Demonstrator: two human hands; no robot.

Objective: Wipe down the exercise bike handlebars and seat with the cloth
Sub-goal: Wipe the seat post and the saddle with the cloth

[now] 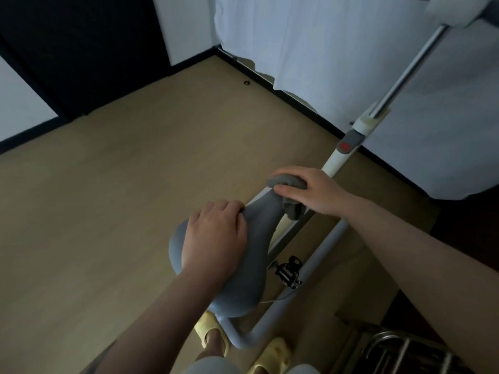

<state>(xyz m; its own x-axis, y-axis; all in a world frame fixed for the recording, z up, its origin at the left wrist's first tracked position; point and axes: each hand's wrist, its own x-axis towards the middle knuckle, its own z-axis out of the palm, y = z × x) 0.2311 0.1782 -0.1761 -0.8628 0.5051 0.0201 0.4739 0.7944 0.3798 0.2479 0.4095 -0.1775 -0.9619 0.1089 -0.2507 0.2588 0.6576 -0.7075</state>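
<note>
The grey bike seat fills the middle of the head view, its narrow nose pointing up and right. My left hand lies flat on the seat's left side, fingers curled over its edge. My right hand presses a bunched grey cloth onto the seat's nose; part of the cloth hangs down the right side. The white handlebar post with a red button rises toward the upper right, where a white handlebar grip shows at the frame's corner.
The bike's grey frame tube and a black pedal sit below the seat. My feet in yellow slippers stand on the wooden floor. White curtains hang behind. A metal rack stands at the bottom right.
</note>
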